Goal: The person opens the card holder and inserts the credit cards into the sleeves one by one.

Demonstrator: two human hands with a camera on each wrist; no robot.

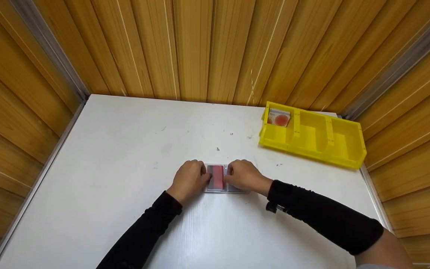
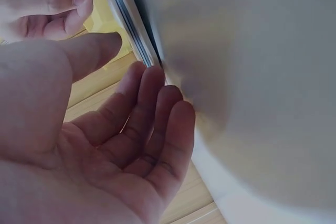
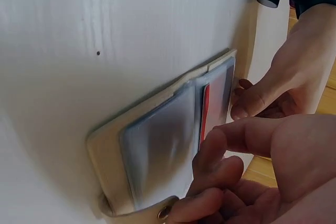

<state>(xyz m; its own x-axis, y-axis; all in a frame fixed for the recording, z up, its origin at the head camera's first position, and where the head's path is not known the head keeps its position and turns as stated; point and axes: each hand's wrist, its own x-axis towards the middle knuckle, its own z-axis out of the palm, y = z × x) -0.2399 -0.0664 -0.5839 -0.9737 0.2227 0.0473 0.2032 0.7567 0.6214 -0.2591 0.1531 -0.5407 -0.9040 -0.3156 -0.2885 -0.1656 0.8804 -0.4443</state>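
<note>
An opened card holder (image 1: 234,187) with clear plastic sleeves and a snap strap lies on the white table. A red card (image 1: 218,177) sits in its left half, partly under the clear plastic. My left hand (image 1: 190,181) holds the left edge of the holder, thumb over the sleeve and fingers bent at the rim. From the right, my right hand (image 1: 245,175) pinches at the card's inner edge with curled thumb and forefinger. In the right wrist view these fingertips overlap the red card (image 3: 205,111), hiding its lower part. The bare sleeve (image 3: 160,137) beside it looks flat.
A yellow three-compartment bin (image 1: 312,136) stands at the back right, with a small printed packet (image 1: 279,117) in its left compartment. Small specks and scraps dot the table (image 1: 125,149). Wood-patterned walls (image 1: 192,48) enclose the back and sides.
</note>
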